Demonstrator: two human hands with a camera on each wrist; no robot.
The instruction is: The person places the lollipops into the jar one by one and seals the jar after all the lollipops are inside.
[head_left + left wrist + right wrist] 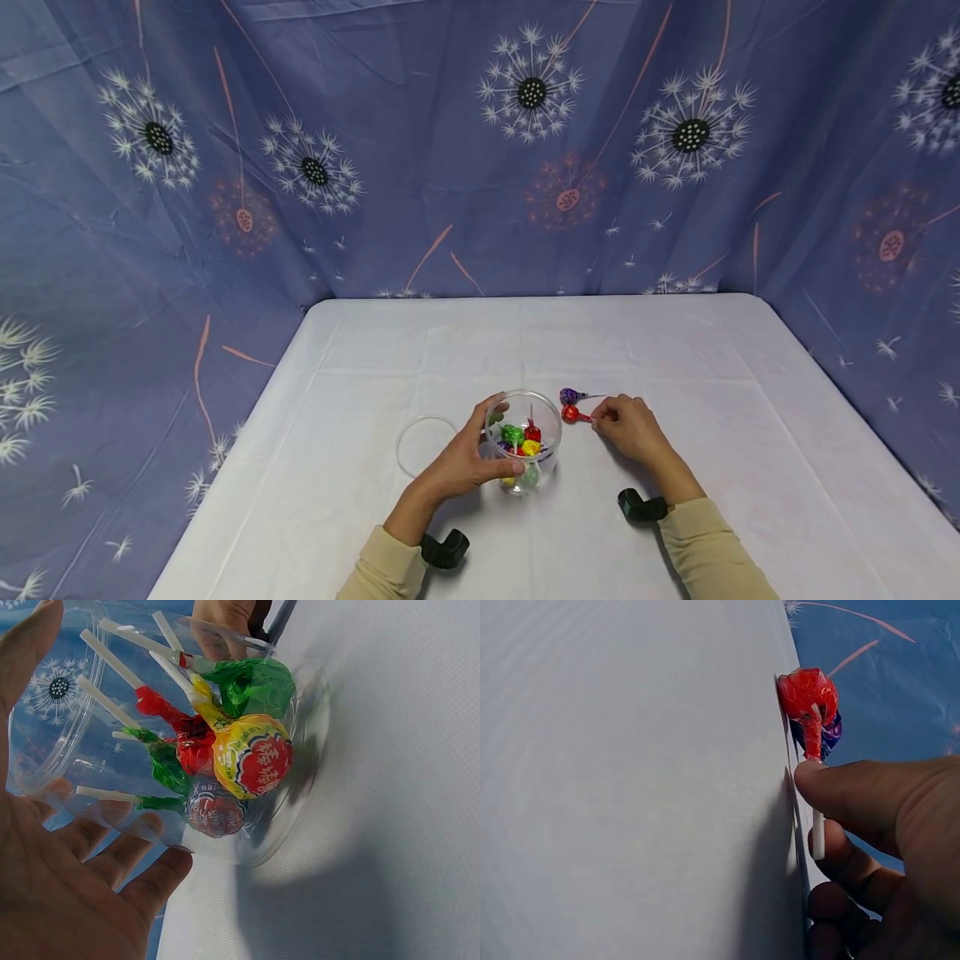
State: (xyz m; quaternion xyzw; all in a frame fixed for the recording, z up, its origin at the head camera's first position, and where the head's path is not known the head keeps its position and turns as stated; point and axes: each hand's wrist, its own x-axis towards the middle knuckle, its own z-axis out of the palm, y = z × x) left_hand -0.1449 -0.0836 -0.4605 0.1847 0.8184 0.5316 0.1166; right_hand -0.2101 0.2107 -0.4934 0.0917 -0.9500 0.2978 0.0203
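Observation:
My left hand holds a clear plastic jar around its side, thumb toward me and fingers on the far side. The jar stands on the table with several wrapped lollipops inside, among them a yellow lollipop and a green lollipop, white sticks pointing mostly toward the mouth. To the right of the jar, my right hand pinches the stick of a red lollipop between thumb and finger. Just behind the red one lies a purple lollipop, its stick pointing right.
A clear round lid lies flat left of the jar, partly behind my left hand. White cloth covers the table. A blue dandelion-print curtain hangs along its back and sides. Each wrist carries a black camera.

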